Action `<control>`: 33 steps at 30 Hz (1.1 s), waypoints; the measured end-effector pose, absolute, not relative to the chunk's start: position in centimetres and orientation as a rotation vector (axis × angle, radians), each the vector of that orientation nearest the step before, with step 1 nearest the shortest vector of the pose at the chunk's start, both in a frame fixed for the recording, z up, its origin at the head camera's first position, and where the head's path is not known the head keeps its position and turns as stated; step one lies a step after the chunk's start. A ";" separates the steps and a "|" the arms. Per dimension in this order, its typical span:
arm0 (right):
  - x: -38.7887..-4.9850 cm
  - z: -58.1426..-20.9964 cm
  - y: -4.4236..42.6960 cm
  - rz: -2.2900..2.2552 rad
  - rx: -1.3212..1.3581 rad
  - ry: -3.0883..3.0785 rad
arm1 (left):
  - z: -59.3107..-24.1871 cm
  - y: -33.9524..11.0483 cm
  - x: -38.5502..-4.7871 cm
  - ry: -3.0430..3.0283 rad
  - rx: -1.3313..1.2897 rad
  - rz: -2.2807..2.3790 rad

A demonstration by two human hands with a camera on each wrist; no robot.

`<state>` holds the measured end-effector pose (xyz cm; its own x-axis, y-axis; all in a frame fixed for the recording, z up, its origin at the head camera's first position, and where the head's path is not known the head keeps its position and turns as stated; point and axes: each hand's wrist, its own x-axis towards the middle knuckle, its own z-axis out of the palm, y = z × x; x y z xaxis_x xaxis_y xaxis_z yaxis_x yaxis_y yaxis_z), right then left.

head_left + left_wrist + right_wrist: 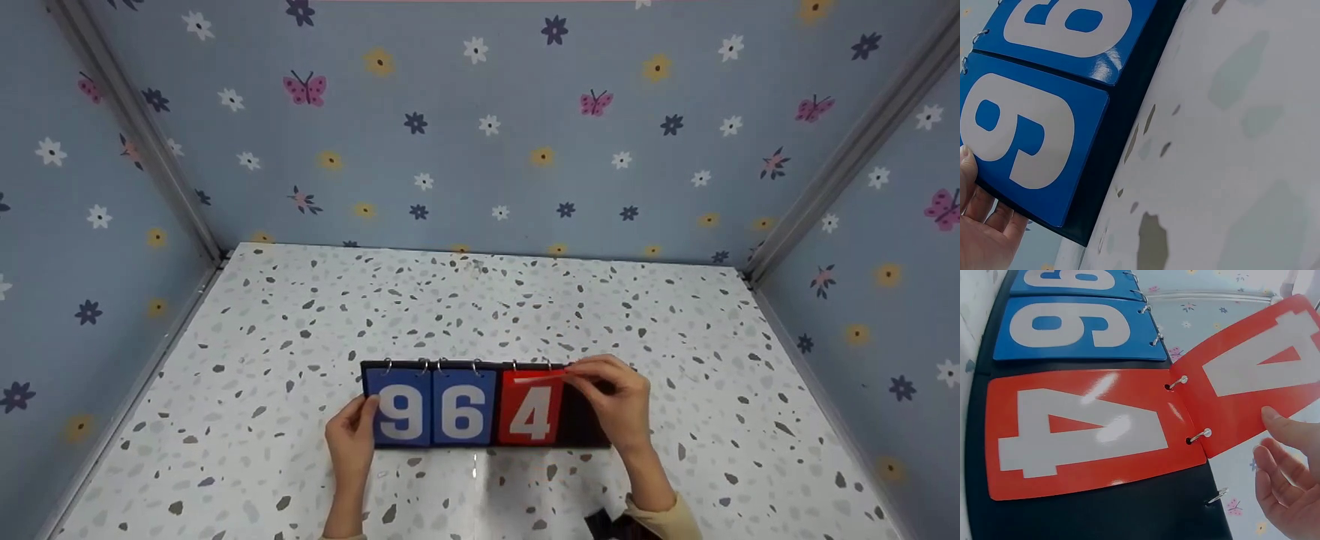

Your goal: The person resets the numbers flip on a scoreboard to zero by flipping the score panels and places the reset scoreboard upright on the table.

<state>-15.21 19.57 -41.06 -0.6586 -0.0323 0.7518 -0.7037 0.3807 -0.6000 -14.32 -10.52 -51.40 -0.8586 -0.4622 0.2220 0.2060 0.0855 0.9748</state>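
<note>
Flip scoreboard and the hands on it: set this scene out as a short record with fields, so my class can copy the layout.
Object: flip scoreboard with metal rings
Surface: speckled white tabletop
Cards lying flat, left to right: blue 9, blue 6, red 4
Far right of board: bare black
Left hand: grips the board's left edge
Right hand: pinches a raised red card, also showing a 4
Background: blue panels with flowers and butterflies
</note>
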 end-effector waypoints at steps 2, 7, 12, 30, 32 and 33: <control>-15.7 -41.0 19.5 1.310 0.636 -1.972 | -51.4 -10.5 -14.3 -1.886 0.258 -1.831; -16.7 -40.5 19.3 1.313 0.584 -1.991 | -51.3 -10.5 -14.4 -1.894 0.278 -1.839; -18.4 -40.8 19.6 1.259 0.544 -2.032 | -52.0 -10.7 -14.7 -1.887 0.263 -1.844; -22.3 -42.6 20.0 1.132 0.282 -2.393 | -54.3 -11.1 -15.5 -1.892 0.285 -1.817; -22.4 -42.6 19.9 1.098 0.267 -2.428 | -53.6 -11.0 -15.3 -1.891 0.289 -1.828; -22.4 -42.5 19.9 1.082 0.263 -2.439 | -53.2 -10.9 -15.1 -1.886 0.288 -1.837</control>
